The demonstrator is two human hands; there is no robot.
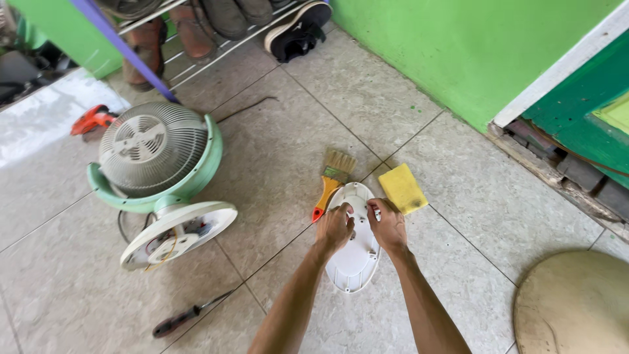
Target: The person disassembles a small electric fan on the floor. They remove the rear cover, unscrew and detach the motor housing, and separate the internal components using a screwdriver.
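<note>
Seen from the head camera, both hands rest on a white oval cover (354, 244) lying on the tiled floor, its long axis running near to far; left hand (335, 227) and right hand (387, 225) pinch its far half, equally near.

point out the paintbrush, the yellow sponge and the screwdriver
paintbrush (327, 189): head view, on its orange handle
yellow sponge (402, 187): head view, middle of its top face
screwdriver (175, 322): head view, on its dark handle
</note>
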